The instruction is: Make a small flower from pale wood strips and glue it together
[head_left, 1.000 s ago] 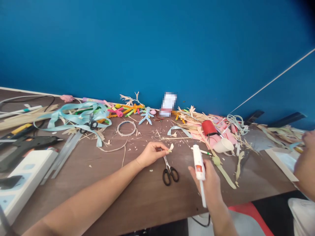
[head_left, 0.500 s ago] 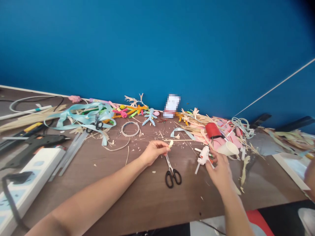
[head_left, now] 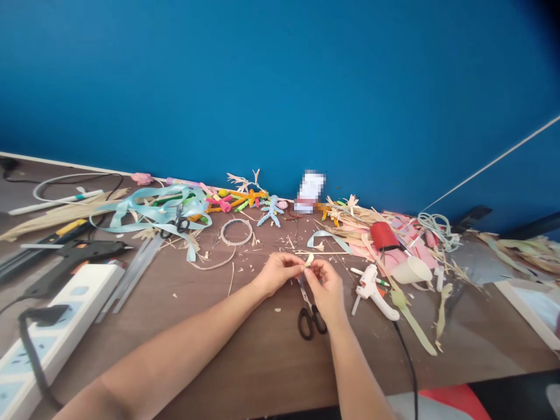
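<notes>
A small pale-yellow piece of husk point(head_left: 309, 259) is pinched between the fingertips of both my hands, above the middle of the table. My left hand point(head_left: 279, 273) comes in from the left, thumb and forefinger closed on the piece. From the other side my right hand point(head_left: 326, 287) grips it too, fingers curled. Black-handled scissors point(head_left: 311, 318) lie just below the hands, their blades partly hidden by them. To the right, a white glue gun point(head_left: 375, 291) rests on the table, its black cord running toward the front edge.
At left are a white power strip point(head_left: 72, 318), a black glue gun point(head_left: 74, 259) and clear glue sticks point(head_left: 131, 280). Light-blue ribbon point(head_left: 131, 213) and pipe-cleaner figures point(head_left: 271, 210) line the wall. A red spool point(head_left: 384, 235) and a paper cup point(head_left: 411, 268) stand right.
My right hand has left the white glue gun and moved left to meet my left hand at the husk piece. The glue gun now lies on the table. The view has shifted slightly.
</notes>
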A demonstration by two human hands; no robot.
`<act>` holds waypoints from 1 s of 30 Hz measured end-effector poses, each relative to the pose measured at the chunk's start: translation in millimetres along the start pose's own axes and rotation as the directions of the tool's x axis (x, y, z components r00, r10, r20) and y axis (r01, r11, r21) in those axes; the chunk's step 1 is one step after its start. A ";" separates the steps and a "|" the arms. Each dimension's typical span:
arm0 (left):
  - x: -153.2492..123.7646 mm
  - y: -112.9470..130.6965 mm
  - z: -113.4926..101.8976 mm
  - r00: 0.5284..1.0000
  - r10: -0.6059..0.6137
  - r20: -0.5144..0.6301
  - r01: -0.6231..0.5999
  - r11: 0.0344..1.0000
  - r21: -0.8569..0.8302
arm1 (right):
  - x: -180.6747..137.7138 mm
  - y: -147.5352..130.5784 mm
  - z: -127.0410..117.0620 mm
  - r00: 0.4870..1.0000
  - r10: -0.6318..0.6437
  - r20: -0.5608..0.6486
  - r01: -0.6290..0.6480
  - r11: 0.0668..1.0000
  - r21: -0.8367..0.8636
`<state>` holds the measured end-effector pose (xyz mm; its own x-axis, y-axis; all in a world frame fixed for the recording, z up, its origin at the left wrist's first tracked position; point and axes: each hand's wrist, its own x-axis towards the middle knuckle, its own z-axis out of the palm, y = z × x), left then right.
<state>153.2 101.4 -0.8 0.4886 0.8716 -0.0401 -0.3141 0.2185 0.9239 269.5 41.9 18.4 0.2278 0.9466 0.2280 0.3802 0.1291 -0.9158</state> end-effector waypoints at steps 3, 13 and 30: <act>0.2 -0.9 -0.1 1.000 0.001 0.007 -0.002 0.997 0.074 | 2.0 0.5 -1.8 1.000 0.016 0.018 -0.016 1.000 -0.003; 0.4 -4.1 -3.0 0.998 0.042 0.051 -0.052 0.972 0.229 | 3.5 8.4 -1.5 0.997 0.062 0.037 -0.065 0.995 0.077; 1.3 -11.3 -4.0 0.997 0.070 0.015 -0.072 0.954 0.290 | 1.7 9.3 0.3 0.999 0.038 0.017 -0.038 0.999 0.009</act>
<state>154.2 101.8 -12.8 0.4779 0.8779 0.0308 -0.0983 0.0186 0.9950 273.2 44.8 10.1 0.2267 0.9558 0.1873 0.3630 0.0956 -0.9269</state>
